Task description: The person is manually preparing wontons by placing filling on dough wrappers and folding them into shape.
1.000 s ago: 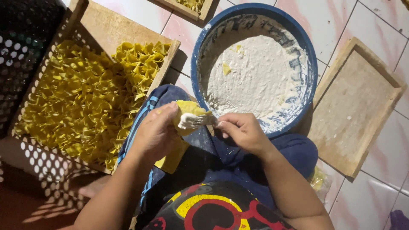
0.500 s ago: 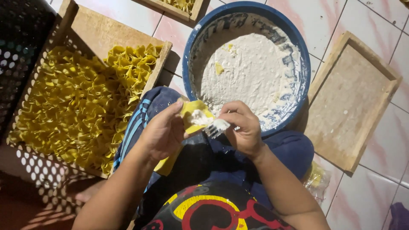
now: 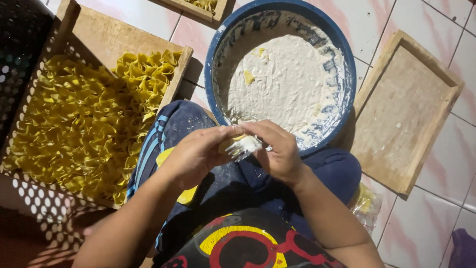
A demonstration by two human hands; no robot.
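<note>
My left hand [image 3: 196, 154] and my right hand [image 3: 277, 151] meet in front of me, just below the rim of a blue bowl [image 3: 347, 74] filled with white paste. Between the fingers of both hands I pinch a small yellow wrapper [image 3: 233, 144] with a white, paste-coated piece [image 3: 246, 146] against it. Whether that piece is a tool or filling I cannot tell. A wooden tray [image 3: 119, 34] on the left carries several folded yellow dumplings [image 3: 74, 119].
An empty wooden tray [image 3: 401, 109] lies on the pink-white tiled floor to the right of the bowl. Another tray edge with yellow pieces [image 3: 201, 6] shows at the top. A black perforated crate [image 3: 17, 44] stands far left. A plastic bag [image 3: 367, 203] sits by my right knee.
Both hands have closed in together around the yellow wrapper, which was more exposed before and is now mostly covered by the fingers. The view has shifted slightly left.
</note>
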